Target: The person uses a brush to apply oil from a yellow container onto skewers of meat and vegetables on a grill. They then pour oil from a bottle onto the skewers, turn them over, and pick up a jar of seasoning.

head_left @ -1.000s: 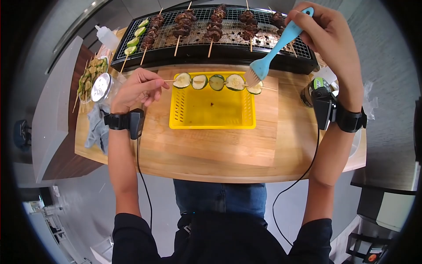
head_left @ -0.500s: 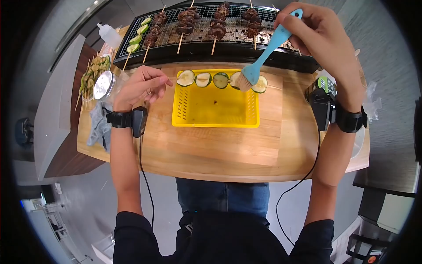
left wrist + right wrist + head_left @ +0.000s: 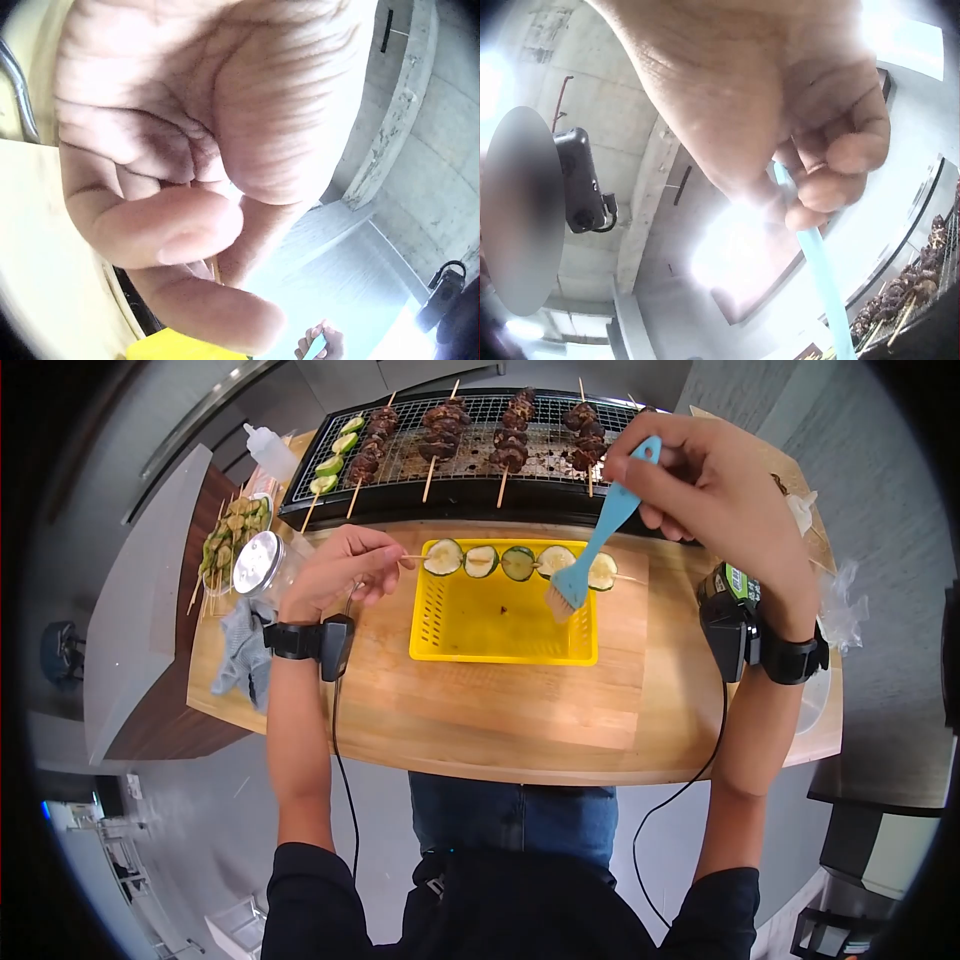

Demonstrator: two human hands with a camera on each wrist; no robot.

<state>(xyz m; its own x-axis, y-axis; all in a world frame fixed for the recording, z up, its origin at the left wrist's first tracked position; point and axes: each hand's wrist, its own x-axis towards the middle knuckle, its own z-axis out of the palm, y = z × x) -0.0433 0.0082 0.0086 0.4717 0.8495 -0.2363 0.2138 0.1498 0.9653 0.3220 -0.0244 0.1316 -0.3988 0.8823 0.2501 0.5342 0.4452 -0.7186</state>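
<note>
My left hand (image 3: 350, 570) pinches the left end of a wooden skewer threaded with several zucchini slices (image 3: 443, 557). It lies level above the back part of a yellow basket (image 3: 500, 657). From the upper right, my right hand (image 3: 705, 490) grips a light blue basting brush (image 3: 612, 510) by its handle. The brush head points down over the fourth slice, its bristles (image 3: 562, 605) at that slice's lower edge. In the right wrist view, thumb and fingers close round the brush handle (image 3: 821, 277). The left wrist view shows the curled left fingers (image 3: 202, 225) hiding most of the stick.
Behind the basket stands a black grill (image 3: 400, 508) with meat skewers (image 3: 515, 430) and one zucchini skewer (image 3: 335, 455). To the left are a squeeze bottle (image 3: 270, 452), a plate of skewers (image 3: 235, 535), a lidded jar (image 3: 262, 565) and a grey cloth (image 3: 242, 645).
The brush has moved left along the skewer, from the rightmost slice to the fourth, and its bristles now sit lower. The left hand keeps its pinch. The head view has shifted slightly.
</note>
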